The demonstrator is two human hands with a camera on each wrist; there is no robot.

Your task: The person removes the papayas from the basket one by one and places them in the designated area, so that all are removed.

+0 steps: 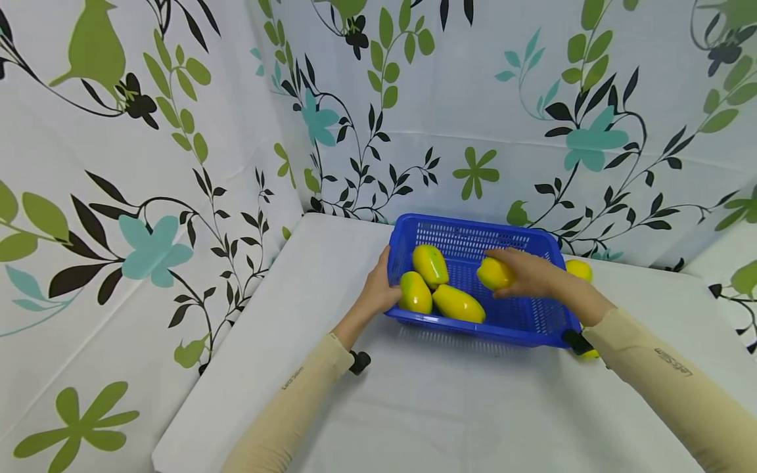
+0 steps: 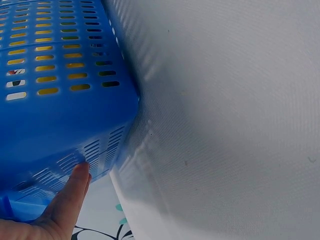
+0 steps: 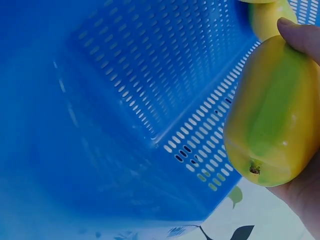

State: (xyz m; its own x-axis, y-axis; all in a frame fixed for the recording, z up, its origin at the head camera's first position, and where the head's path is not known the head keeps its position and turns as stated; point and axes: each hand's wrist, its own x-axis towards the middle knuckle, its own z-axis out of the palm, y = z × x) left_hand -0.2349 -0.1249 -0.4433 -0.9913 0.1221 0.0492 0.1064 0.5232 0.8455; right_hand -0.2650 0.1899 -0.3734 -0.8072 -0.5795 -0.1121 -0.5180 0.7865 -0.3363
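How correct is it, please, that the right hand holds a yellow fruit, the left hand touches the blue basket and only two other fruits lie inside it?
Only the count is wrong: the head view shows three other fruits inside the blue basket. The right hand holds a yellow fruit, and the left hand touches the basket.

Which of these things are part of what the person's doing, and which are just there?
Seemingly part of it:
Left hand, touching the blue basket
Right hand, holding a yellow-green fruit
Three other fruits inside
Probably the partly hidden yellow things beside the basket

Just there:
White table
Patterned cloth
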